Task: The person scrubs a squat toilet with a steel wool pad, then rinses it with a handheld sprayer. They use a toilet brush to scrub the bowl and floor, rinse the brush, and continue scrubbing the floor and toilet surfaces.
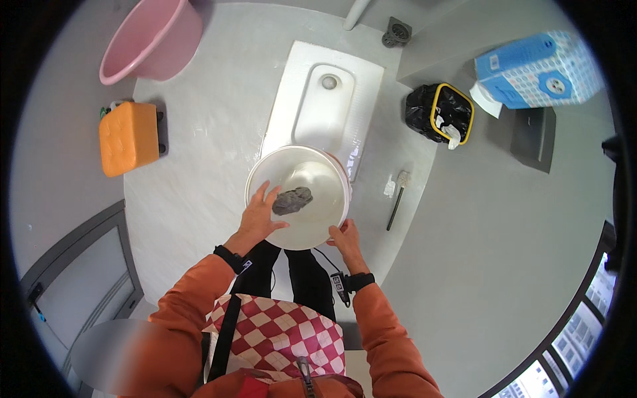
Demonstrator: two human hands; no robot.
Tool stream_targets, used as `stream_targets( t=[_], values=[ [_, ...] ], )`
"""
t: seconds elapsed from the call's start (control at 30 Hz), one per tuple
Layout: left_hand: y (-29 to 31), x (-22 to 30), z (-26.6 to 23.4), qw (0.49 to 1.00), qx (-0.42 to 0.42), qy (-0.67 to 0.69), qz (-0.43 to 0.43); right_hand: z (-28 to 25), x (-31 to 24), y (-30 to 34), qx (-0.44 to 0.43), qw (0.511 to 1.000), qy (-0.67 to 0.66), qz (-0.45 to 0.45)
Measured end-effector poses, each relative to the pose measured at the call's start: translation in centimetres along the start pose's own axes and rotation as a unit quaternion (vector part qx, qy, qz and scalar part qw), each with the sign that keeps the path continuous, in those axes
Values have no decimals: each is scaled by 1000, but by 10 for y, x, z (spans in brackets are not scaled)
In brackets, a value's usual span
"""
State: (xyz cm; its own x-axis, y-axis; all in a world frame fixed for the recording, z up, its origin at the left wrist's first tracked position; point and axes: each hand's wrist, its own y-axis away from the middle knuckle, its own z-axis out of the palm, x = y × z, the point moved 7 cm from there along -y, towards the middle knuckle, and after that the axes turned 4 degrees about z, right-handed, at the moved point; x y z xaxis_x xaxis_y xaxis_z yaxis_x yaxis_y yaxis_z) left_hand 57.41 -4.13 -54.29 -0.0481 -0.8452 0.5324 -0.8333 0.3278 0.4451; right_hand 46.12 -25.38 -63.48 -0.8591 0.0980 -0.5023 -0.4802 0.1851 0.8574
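A round white bucket [340, 192] stands in front of my legs at the near end of the squat toilet [279, 109]. Inside it is a crumpled dark grey cloth [292, 200]. Over the bucket's left side, my left hand [257, 217] has its fingers spread, with thumb and fingertips close to the cloth's left end; whether they touch it I cannot tell. My right hand [346, 240] grips the bucket's rim at the near right, thumb on top. Its other fingers are partly hidden behind the rim.
At the far left sit a pink tub [156, 50] and an orange stool [129, 138]. To the right are a black-lined bin [422, 109] with a yellow rim, a blue tissue pack [531, 69] and a long-handled brush [398, 199] on the floor. A grey-framed door [89, 285] stands near left.
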Motion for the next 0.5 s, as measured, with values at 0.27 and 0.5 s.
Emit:
stream_targets(
  t=[0.27, 0.5],
  values=[
    [30, -45, -20, 976, 11, 100, -195, -45, 20, 24, 48, 997, -43, -39],
    [36, -29, 68, 878, -187, 350, -266, -53, 56, 42, -27, 981, -190, 30]
  ],
)
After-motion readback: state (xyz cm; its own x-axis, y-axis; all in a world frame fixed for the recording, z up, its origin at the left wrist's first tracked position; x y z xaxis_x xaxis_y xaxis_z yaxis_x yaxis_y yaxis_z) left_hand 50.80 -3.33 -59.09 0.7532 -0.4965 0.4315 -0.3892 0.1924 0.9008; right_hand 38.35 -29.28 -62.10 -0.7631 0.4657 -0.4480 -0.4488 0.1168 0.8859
